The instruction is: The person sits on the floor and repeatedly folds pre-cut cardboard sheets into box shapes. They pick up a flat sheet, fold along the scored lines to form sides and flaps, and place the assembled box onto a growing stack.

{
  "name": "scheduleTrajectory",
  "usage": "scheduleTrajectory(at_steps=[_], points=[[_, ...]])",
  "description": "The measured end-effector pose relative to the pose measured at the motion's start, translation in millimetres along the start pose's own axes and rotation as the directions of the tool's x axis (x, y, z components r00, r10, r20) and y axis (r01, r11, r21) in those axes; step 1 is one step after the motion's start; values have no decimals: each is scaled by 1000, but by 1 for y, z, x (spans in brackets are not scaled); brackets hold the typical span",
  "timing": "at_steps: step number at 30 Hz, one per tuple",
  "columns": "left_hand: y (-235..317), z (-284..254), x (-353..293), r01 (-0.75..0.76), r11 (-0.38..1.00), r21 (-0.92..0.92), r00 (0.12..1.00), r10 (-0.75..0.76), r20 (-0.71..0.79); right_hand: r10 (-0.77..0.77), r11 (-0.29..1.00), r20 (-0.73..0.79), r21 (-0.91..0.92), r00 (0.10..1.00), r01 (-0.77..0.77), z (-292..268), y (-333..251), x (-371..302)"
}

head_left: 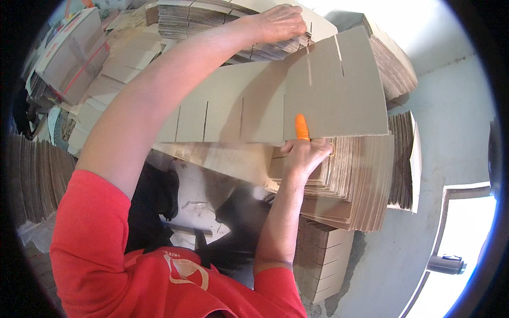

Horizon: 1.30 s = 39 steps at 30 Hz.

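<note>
A slotted cardboard sheet (339,87) lies tilted in front of me, raised above a longer slotted cardboard strip (228,108) that runs off to the left. My right hand (307,155) grips its near edge, with a finger in an orange finger cover (301,127) laid on top and the others curled at the edge. At the far left corner of the sheet my left hand (282,24) is closed, its fingertips at the edge beside a slit. What exactly the left fingertips pinch is partly hidden.
Cardboard stacks (180,22) stand at the back, with another tall stack (392,61) at the far right. Fanned sheets (366,180) lie right of my right forearm. A slotted stack (323,259) sits below them by the wall. A wrapped bundle (74,58) is at the far left.
</note>
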State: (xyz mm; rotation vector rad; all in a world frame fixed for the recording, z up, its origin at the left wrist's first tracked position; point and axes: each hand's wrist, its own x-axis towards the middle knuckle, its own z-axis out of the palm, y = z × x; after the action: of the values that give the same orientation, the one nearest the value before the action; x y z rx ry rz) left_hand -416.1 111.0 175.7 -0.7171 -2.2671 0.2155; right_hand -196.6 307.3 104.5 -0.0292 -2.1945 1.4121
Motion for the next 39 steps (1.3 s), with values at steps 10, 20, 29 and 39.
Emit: scheduleTrajectory(at_steps=[10,20,29,39], points=[[0,-26,-11,-210,966,-148,953,169,-251,169,871,-1,467,986,-149,-4,8,-9],[14,-31,-25,-223,973,58,967,228,-111,109,954,-28,283,994,-97,-2,-27,-7],[23,-41,-39,-271,952,143,935,296,-193,-77,991,-49,111,996,82,6,-8,-5],[71,-92,-79,-432,892,135,897,440,-40,-84,996,46,-10,995,84,-22,-19,5]])
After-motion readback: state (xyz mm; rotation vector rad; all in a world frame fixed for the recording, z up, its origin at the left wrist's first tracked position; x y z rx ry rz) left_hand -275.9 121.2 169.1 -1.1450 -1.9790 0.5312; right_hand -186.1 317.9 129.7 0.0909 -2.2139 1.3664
